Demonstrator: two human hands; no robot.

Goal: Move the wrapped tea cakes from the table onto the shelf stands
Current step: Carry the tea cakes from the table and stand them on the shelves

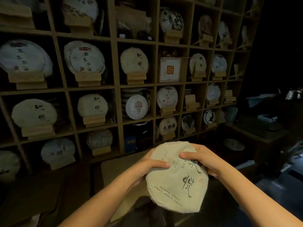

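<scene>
Up close, a wrapped tea cake (177,179), a round disc in pale cream paper with large brushed black characters, small printed lines along its lower rim and a small red seal mark, is held in the air before a wooden shelf wall (114,86), tilted with its printed face toward the camera. The left hand (147,169) grips its left edge, thumb laid across the face and fingers curled behind; the right hand (201,159) grips the upper right edge, thumb pressed on the creased paper, its fingers wrapped round the rim. Beneath the cake lies a dim brown surface; what it is cannot be told. Most compartments ahead carry paper-wrapped cakes standing upright on wooden stands, among them one with matching calligraphy (92,105) in the third row. A bare stand (191,103) sits in a compartment toward the shelf's right side, beside stacked cakes. A white square box (170,69) fills another cell above it. At the far right, a dark worktop (262,128) holds a lone pale cake (234,144) lying flat.
</scene>
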